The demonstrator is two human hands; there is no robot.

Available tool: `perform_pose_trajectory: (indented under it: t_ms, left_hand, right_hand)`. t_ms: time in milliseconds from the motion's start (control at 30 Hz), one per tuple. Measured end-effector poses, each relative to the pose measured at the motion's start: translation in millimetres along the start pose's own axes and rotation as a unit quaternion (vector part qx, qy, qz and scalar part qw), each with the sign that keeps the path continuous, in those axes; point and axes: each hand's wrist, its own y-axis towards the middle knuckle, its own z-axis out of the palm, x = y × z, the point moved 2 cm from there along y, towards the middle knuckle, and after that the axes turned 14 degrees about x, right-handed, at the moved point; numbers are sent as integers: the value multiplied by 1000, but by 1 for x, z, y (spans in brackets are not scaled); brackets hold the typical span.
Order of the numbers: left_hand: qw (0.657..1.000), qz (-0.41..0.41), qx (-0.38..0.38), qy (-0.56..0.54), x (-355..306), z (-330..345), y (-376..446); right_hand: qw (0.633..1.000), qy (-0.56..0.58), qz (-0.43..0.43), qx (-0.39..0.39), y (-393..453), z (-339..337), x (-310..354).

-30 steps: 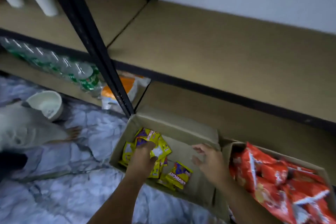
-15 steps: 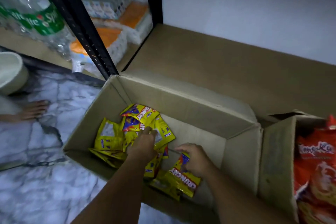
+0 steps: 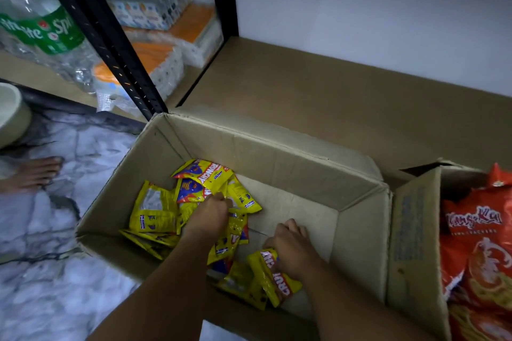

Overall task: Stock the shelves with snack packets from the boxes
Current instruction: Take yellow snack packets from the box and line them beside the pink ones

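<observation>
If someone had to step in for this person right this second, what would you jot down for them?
Left hand: gripping yellow snack packets inside the open cardboard box.
Right hand: gripping another yellow packet near the box's front.
Second box, on the right, holds red packets.
Done: nothing on the bare brown shelf behind the boxes yet.
Left: lift these packets out, set them on the shelf, then the rest.

Dim bluish light, deep shadows, soft blur at the wide-angle, bowed edges
</observation>
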Motion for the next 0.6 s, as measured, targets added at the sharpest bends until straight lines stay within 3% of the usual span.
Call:
perform_pose_trajectory:
  t_ms: [133, 233, 400, 600]
  left_hand:
    - [981, 80, -92, -150, 7, -3, -4]
    - [964, 76, -116, -227, 2, -13, -11]
    - [940, 54, -109, -320, -10, -26, -16]
    - [896, 51, -43, -439, -10, -9, -10]
  right_hand:
    - [998, -2, 54, -10, -5, -4, -10]
    - [989, 109, 91, -36, -9, -9, -20]
    - [920, 342, 146, -123, -14, -13, -34]
    - [847, 466, 140, -214, -22, -11, -33]
